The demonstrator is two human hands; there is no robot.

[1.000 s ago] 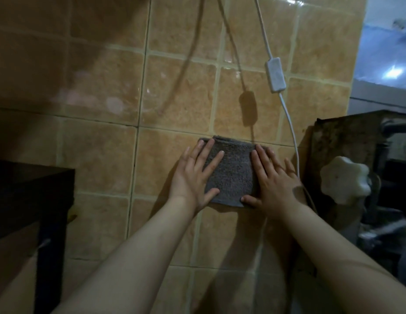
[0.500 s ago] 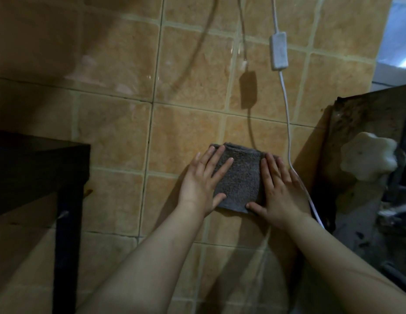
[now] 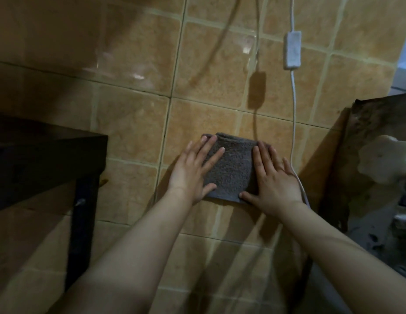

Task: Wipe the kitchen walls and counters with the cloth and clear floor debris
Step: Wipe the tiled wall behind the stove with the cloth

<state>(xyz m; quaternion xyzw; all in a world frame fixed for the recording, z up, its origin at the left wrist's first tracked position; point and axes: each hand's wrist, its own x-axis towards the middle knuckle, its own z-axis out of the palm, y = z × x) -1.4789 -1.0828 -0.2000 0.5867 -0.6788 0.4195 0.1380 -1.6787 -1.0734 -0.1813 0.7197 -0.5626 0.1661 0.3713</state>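
Note:
A folded grey cloth lies flat against the tan tiled wall. My left hand presses its left side with fingers spread. On the cloth's right side my right hand does the same, palm flat. Both thumbs reach under the cloth's lower edge. The cloth sits just below a grout line, near the middle of the view.
A white cable with an inline switch hangs down the wall and passes right of my right hand. A dark table with a black leg stands at the left. At the right is a rusty dark panel with a white lobed knob.
Both hands have slid the cloth down the wall, farther below the cable switch, and slightly to the left. The hands keep the same flat pose on it.

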